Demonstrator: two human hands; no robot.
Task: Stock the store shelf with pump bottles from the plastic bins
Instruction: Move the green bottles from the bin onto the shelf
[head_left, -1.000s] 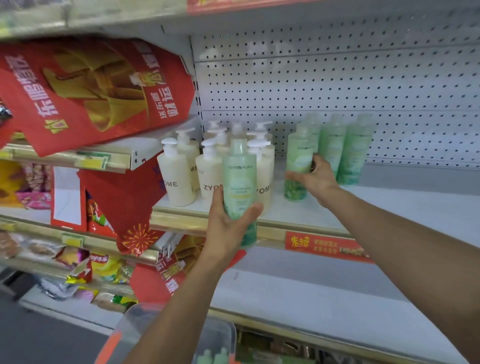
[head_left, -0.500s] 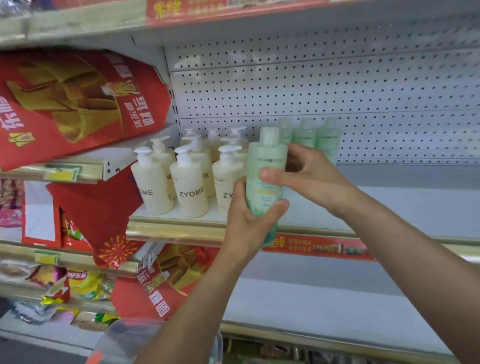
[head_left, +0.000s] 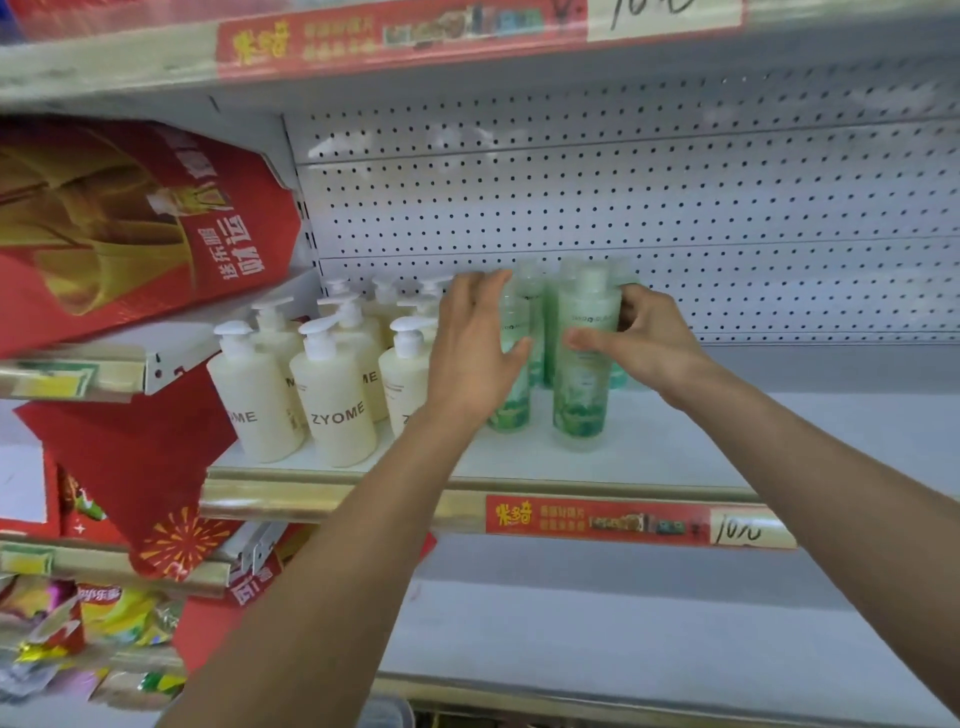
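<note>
A white pegboard-backed shelf (head_left: 675, 447) is carrying cream pump bottles (head_left: 332, 410) at left. The right hand (head_left: 649, 343) is wrapping its grip around a green bottle (head_left: 582, 374) standing mid-shelf, while the left hand (head_left: 475, 353) is resting half-open fingers against a neighbouring green bottle (head_left: 511, 410).

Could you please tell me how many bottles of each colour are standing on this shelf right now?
Cream pump bottles: 9, rear rows partly hidden
Green bottles: 5, rear ones partly hidden
Total: 14
</note>
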